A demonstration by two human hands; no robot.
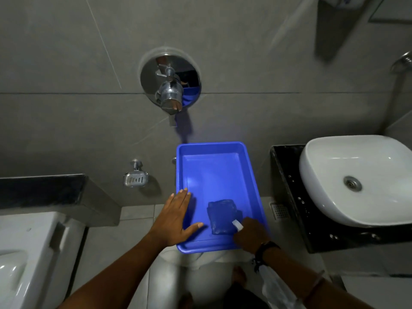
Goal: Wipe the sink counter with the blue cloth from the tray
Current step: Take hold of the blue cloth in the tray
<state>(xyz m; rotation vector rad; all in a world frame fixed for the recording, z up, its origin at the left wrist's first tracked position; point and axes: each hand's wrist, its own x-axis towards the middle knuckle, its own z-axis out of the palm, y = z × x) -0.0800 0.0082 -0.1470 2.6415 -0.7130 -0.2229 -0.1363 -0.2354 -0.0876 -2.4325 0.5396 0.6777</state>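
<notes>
A blue plastic tray (214, 172) sits in front of me, below the wall tap. A folded blue cloth (221, 216) with a white tag lies flat in its near right part. My left hand (176, 217) lies flat across the tray's left rim, fingers straight and thumb inside the tray. My right hand (250, 235) is curled at the cloth's near right corner, fingertips closed on it by the tag. To the right a white sink basin (356, 181) sits on a black counter (287, 179) speckled with drops.
A chrome tap (170, 90) sticks out of the grey tiled wall above the tray. A metal soap dish (135, 179) hangs at the left. A white fixture (26, 253) and a dark ledge (40, 188) fill the left side. A floor drain (278, 210) lies between tray and counter.
</notes>
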